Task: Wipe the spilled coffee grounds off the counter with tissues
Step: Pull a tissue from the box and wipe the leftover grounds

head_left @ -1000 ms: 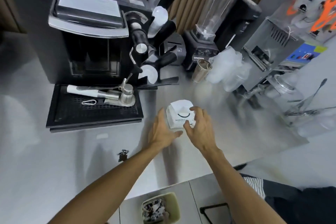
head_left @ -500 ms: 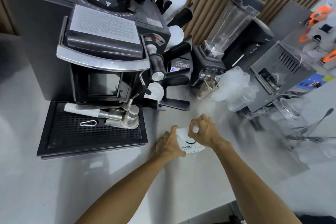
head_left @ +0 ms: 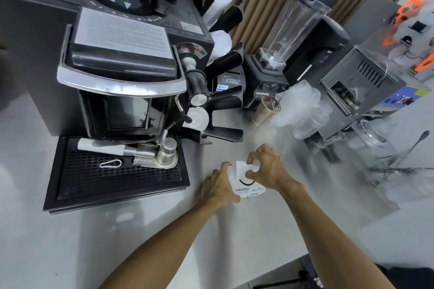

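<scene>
A white tissue pack (head_left: 246,187) with black lettering lies on the grey counter (head_left: 117,230), right of the espresso machine's drip tray. My left hand (head_left: 218,185) presses against the pack's left side and holds it. My right hand (head_left: 267,169) is over the pack's top edge, thumb and forefinger pinched on a white tissue (head_left: 251,168) at the opening. No coffee grounds show on the counter in this view.
A black espresso machine (head_left: 122,73) with a drip tray (head_left: 112,173) and a portafilter (head_left: 162,155) stands at left. Behind are a cup-lid rack (head_left: 220,96), a blender (head_left: 281,54), a paper cup (head_left: 265,112), plastic cups (head_left: 305,110) and metal spoons (head_left: 399,164).
The view has tipped up and closer, so the dark spot on the counter and the bin have left the frame. My right hand has moved from the pack's side to pinching a tissue at its top.
</scene>
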`<state>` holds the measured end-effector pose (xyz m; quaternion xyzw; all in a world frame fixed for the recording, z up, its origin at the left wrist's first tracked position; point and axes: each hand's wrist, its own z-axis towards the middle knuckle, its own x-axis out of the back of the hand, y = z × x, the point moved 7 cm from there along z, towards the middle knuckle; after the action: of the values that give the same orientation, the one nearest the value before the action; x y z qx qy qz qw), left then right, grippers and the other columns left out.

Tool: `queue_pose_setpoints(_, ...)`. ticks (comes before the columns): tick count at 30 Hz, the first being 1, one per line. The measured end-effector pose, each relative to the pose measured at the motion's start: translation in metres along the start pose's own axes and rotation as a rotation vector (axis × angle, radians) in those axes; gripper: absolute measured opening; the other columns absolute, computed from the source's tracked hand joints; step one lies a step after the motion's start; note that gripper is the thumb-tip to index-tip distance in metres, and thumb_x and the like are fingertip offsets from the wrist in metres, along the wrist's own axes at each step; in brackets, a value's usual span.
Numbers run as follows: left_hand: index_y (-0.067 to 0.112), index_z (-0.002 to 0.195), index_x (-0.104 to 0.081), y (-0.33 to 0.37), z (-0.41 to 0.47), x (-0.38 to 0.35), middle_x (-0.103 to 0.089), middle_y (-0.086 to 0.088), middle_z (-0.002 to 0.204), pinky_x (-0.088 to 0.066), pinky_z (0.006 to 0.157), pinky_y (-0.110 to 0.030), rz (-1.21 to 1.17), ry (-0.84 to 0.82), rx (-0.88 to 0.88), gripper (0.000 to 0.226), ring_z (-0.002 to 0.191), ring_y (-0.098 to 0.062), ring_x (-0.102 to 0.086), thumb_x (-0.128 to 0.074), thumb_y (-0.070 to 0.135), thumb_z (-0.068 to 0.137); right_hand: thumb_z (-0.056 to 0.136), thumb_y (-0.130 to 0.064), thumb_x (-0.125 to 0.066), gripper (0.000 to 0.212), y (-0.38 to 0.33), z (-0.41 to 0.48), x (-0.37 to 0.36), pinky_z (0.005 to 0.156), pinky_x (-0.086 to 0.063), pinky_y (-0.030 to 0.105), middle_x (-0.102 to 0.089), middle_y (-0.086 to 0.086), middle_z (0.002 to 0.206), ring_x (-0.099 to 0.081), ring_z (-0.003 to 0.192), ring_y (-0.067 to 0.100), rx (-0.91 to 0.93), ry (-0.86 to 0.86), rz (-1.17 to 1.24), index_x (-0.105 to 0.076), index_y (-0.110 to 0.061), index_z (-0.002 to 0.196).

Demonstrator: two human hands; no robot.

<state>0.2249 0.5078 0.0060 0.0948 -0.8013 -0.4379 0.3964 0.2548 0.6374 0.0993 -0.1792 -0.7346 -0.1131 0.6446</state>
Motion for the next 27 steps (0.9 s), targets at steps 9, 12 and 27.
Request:
queue_pose_setpoints(9,0.034,0.127,-0.030,-0.001,-0.004,0.005,-0.051,-0.002,0.112,-0.050,0.087,-0.036,0.028,0.001,0.003,0.084,0.106,-0.029,-0.055,-0.081,0.034,0.060,0.065,-0.029,-0.071,0.010,-0.004,-0.031,0.044,0.088,-0.041,0.029,-0.043,-0.009,0.098,-0.046,0.103,0.014,0.038,0.267,0.470,-0.066,-0.032,0.073)
queue_pose_setpoints(12,0.033,0.126,-0.031,-0.002,-0.004,0.006,-0.051,-0.003,0.112,-0.050,0.087,-0.037,0.026,0.002,0.002,0.084,0.106,-0.030,-0.055,-0.081,0.034,0.059,0.067,-0.011,-0.076,0.020,-0.007,-0.039,0.058,0.086,-0.041,0.027,-0.044,-0.004,0.098,-0.044,0.105,0.010,0.064,0.321,0.507,-0.069,-0.029,0.071)
queue_pose_setpoints(27,0.040,0.134,-0.031,0.006,-0.014,0.008,-0.045,0.002,0.119,-0.052,0.091,-0.040,-0.044,-0.004,0.023,0.109,0.114,-0.025,-0.055,-0.086,0.045,0.040,0.079,0.001,-0.058,0.012,-0.017,-0.080,0.148,0.095,-0.044,0.027,-0.067,0.000,0.122,-0.057,0.120,0.013,0.230,0.483,1.028,-0.060,-0.009,0.073)
